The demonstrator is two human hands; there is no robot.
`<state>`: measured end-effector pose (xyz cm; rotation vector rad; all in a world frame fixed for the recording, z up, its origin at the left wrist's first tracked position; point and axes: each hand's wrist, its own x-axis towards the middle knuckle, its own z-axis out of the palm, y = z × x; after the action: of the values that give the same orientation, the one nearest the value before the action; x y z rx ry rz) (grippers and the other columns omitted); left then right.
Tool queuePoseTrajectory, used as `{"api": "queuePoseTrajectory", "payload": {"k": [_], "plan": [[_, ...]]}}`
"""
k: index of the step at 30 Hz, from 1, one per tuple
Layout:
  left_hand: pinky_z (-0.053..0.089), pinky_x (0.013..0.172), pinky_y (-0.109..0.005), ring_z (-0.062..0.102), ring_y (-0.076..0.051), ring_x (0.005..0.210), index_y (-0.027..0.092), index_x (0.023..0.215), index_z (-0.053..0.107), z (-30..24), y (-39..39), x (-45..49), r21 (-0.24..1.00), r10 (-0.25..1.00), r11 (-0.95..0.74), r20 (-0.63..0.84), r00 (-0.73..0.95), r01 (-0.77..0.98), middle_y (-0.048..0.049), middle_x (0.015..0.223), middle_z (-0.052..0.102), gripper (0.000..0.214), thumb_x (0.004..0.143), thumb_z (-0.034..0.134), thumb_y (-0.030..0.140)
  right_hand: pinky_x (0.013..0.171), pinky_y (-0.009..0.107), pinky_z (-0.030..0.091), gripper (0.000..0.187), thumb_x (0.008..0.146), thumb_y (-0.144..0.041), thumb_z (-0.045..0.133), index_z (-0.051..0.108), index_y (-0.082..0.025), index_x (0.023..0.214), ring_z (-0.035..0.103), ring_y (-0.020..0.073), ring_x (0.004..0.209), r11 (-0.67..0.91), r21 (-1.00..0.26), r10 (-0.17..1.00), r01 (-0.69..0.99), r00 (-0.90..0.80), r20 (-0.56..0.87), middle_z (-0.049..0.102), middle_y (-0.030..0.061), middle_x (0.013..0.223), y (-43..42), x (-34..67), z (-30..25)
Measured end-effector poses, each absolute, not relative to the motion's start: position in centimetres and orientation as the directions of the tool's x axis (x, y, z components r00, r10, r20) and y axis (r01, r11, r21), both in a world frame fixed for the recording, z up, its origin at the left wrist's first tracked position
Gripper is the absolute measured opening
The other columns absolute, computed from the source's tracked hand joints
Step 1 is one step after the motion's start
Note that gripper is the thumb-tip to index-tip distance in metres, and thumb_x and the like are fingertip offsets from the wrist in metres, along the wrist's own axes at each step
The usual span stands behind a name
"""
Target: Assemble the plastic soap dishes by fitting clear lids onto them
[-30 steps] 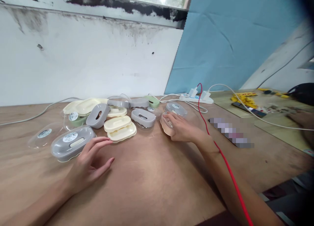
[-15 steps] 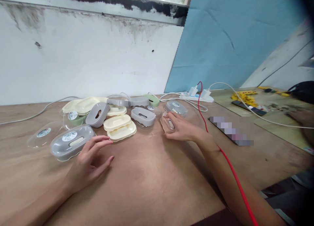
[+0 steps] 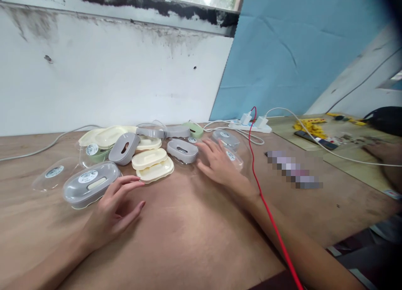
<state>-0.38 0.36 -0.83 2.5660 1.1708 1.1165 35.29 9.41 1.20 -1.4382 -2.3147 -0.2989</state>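
My left hand (image 3: 117, 208) rests on the table with thumb and fingers apart, holding nothing. Just left of its fingers sits a closed grey soap box (image 3: 91, 185) with a clear, stickered lid. Its fingertips are near two stacked cream trays (image 3: 155, 170). Out to the right, my right hand (image 3: 215, 162) has its fingers stretched and spread. These fingers are close to a grey slotted soap box base (image 3: 182, 151); whether they touch it I cannot tell. A clear lid with a round sticker (image 3: 230, 155) shows beyond that hand, partly hidden by it.
More soap box parts crowd the back: cream trays (image 3: 109, 135), a tilted grey base (image 3: 124, 148), a green piece (image 3: 194, 130) and a closed grey box (image 3: 225, 138). A red cable (image 3: 260, 189) crosses my right forearm from a power strip (image 3: 248, 125). A blurred-out flat object (image 3: 293, 169) lies right.
My right hand has come off the clear-lidded piece it covered and shifted left, fingers spreading. A stickered clear lid now shows on its right. My left hand stays put.
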Motion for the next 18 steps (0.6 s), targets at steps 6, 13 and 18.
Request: {"api": "queuePoseTrajectory", "payload": {"k": [6, 13, 18], "plan": [[0.055, 0.104, -0.044, 0.06, -0.027, 0.127, 0.028, 0.138, 0.056, -0.9, 0.4, -0.5, 0.372, 0.694, -0.694, 0.574, 0.434, 0.616, -0.0103, 0.137, 0.058, 0.038, 0.101, 0.062, 0.023, 0.11, 0.057, 0.049, 0.065, 0.101, -0.051, 0.057, 0.046, -0.024, 0.159, 0.06, 0.0404, 0.133, 0.362, -0.157, 0.886, 0.919, -0.287, 0.365, 0.044, 0.0185, 0.163, 9.6, 31.6, -0.4], [0.057, 0.104, -0.046, 0.061, -0.029, 0.127, 0.029, 0.137, 0.057, -0.9, 0.4, -0.4, 0.39, 0.708, -0.682, 0.564, 0.425, 0.618, -0.011, 0.138, 0.058, 0.038, 0.1, 0.063, 0.024, 0.102, 0.048, 0.059, 0.042, 0.093, -0.041, 0.068, 0.072, -0.026, 0.131, 0.07, 0.0336, 0.12, 0.376, -0.297, 0.872, 0.878, -0.225, 0.435, 0.05, 0.0126, 0.159, 10.5, 31.6, -1.8], [0.057, 0.105, -0.047, 0.061, -0.03, 0.127, 0.03, 0.137, 0.057, -1.0, 0.4, -0.4, 0.404, 0.723, -0.669, 0.549, 0.42, 0.624, -0.0107, 0.138, 0.058, 0.038, 0.1, 0.063, 0.024, 0.096, 0.048, 0.061, 0.04, 0.091, -0.039, 0.068, 0.071, -0.025, 0.129, 0.068, 0.0333, 0.121, 0.407, -0.305, 0.848, 0.861, -0.231, 0.477, 0.041, 0.0134, 0.164, 10.4, 31.8, -2.2]]}}
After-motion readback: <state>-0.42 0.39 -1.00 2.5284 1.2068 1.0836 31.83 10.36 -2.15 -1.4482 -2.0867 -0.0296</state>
